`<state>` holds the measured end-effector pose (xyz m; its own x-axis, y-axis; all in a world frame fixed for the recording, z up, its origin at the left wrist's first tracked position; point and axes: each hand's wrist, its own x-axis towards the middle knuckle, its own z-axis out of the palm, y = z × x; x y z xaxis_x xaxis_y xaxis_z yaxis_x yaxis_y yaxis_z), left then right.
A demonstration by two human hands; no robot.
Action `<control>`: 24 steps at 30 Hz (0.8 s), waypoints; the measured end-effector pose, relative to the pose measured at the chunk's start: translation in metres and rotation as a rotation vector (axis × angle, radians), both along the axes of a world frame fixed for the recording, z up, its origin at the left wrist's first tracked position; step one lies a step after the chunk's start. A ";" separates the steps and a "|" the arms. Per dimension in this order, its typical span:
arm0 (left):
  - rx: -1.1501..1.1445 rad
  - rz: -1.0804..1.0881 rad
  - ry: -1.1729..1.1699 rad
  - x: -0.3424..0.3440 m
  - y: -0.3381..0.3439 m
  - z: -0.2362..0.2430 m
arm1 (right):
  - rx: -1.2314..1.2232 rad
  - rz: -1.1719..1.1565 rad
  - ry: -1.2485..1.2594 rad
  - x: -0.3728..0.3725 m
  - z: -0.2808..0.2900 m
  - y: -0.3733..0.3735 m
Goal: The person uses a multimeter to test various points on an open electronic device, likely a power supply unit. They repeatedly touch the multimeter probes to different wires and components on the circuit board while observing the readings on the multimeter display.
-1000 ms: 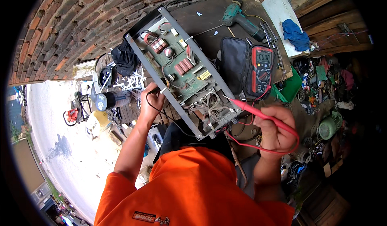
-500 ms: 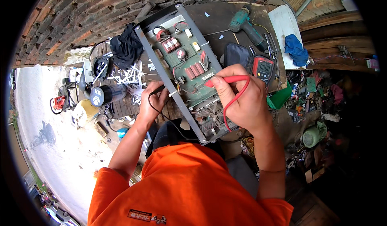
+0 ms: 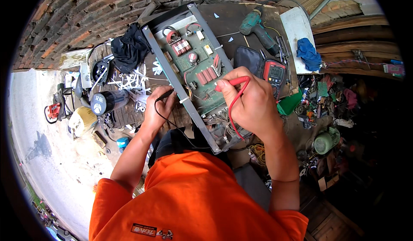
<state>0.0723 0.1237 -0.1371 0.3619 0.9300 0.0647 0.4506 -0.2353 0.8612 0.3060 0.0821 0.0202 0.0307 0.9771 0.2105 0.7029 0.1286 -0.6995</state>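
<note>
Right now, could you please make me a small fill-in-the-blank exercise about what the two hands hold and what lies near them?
1. The right hand holds a ____ probe over the green circuit board.
2. The left hand holds a ____ probe.
3. The multimeter lies to the ____ of the board.
4. The cloth by the drill is ____.

Missing words: red; black; right; blue

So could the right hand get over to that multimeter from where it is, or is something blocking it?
Probably yes. The right hand, holding the red probe, sits just beside the multimeter, and nothing lies between them; it would likely have to put the probe down first.
</note>
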 end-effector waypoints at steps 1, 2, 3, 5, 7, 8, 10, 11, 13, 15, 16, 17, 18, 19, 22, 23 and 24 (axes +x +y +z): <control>-0.005 0.002 -0.002 0.000 0.000 0.000 | -0.009 -0.002 -0.002 0.000 0.000 0.000; 0.000 -0.001 0.000 -0.001 0.000 0.001 | -0.018 -0.005 -0.003 -0.001 -0.001 0.000; 0.004 -0.003 0.002 -0.001 0.000 0.001 | -0.020 -0.004 -0.003 -0.001 0.000 0.000; 0.015 -0.009 0.009 -0.002 0.001 0.000 | -0.026 -0.001 -0.004 -0.002 0.000 0.000; 0.027 -0.018 0.019 -0.003 0.001 -0.001 | -0.031 0.000 -0.005 -0.002 0.001 0.000; 0.020 -0.016 0.013 -0.003 0.001 -0.001 | -0.033 0.000 -0.006 -0.003 0.002 0.000; 0.006 -0.016 -0.005 -0.001 0.002 -0.002 | -0.086 0.008 -0.005 -0.003 0.010 0.002; 0.011 -0.014 0.003 -0.001 0.002 -0.003 | -0.113 0.008 -0.007 -0.001 0.013 0.002; 0.020 -0.020 0.007 -0.004 0.002 -0.007 | -0.107 0.006 0.022 -0.002 0.012 0.004; -0.040 -0.017 0.005 -0.004 0.001 -0.007 | -0.052 0.032 -0.008 -0.001 0.007 0.007; -0.037 -0.017 0.003 -0.005 0.001 -0.009 | -0.059 0.034 -0.016 -0.003 0.008 0.006; -0.033 -0.016 0.007 -0.006 0.001 -0.010 | -0.065 0.038 -0.018 -0.005 0.008 0.005; -0.019 -0.026 0.019 -0.005 0.002 -0.009 | -0.064 0.057 -0.007 -0.006 0.010 0.004; -0.006 -0.032 0.039 -0.007 0.001 -0.008 | -0.064 0.080 0.013 -0.008 0.010 0.003; -0.017 -0.023 0.032 -0.005 0.001 -0.008 | -0.028 0.149 -0.068 -0.003 0.006 -0.003; -0.001 -0.026 0.038 -0.005 0.002 -0.008 | -0.029 0.176 -0.100 -0.002 0.006 -0.004; 0.017 -0.034 0.033 -0.004 0.003 -0.007 | -0.039 0.194 -0.118 0.000 0.007 -0.006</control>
<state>0.0682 0.1262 -0.1443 0.3959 0.9158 0.0674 0.4702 -0.2652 0.8418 0.3058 0.0762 0.0277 -0.1809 0.9698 0.1639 0.7451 0.2439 -0.6207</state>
